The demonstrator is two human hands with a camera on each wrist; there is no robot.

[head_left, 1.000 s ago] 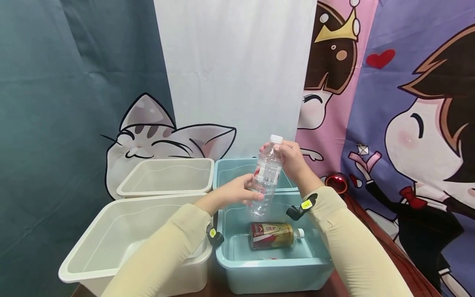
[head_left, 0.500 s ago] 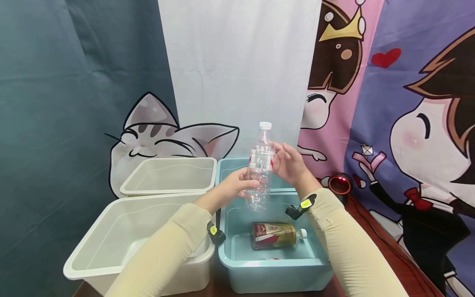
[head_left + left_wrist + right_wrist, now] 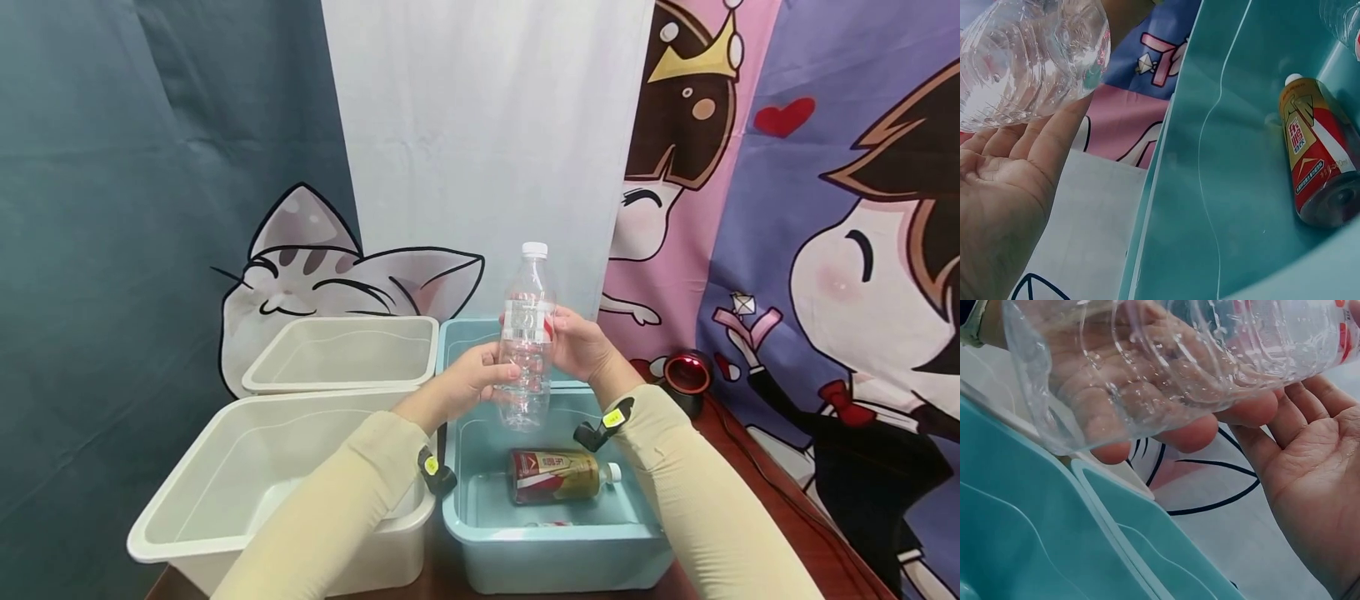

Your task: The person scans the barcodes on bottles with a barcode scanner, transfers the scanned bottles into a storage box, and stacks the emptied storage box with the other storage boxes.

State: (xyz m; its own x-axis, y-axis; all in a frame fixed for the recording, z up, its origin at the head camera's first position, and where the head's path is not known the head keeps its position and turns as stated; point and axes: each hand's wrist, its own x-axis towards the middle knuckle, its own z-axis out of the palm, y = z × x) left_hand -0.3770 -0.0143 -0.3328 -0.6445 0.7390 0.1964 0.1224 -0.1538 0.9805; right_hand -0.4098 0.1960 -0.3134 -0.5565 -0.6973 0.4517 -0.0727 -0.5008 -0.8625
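Note:
A clear plastic bottle [image 3: 527, 323] with a white cap and a white and red label stands nearly upright above the front blue bin [image 3: 558, 533]. My left hand [image 3: 467, 380] grips its lower part, thumb in front and fingers behind. From the right, my right hand [image 3: 583, 346] holds it around the label, the fingers partly hidden behind it. In the right wrist view both hands lie around the clear bottle [image 3: 1172, 369]. Below, a red and gold drink bottle [image 3: 553, 477] with a white cap lies on its side in the front blue bin.
Another clear bottle [image 3: 1342, 22] lies partly visible in the front blue bin. To the left stands a large white bin [image 3: 187, 508]. A second white bin [image 3: 337, 354] and another blue bin [image 3: 457, 333] stand behind. A dark device with a red light [image 3: 687, 375] sits at right.
The clear bottle has come more upright and turned, its cap moving left and up. My right hand released the neck and now holds the bottle lower, by the label. My left hand kept its grip.

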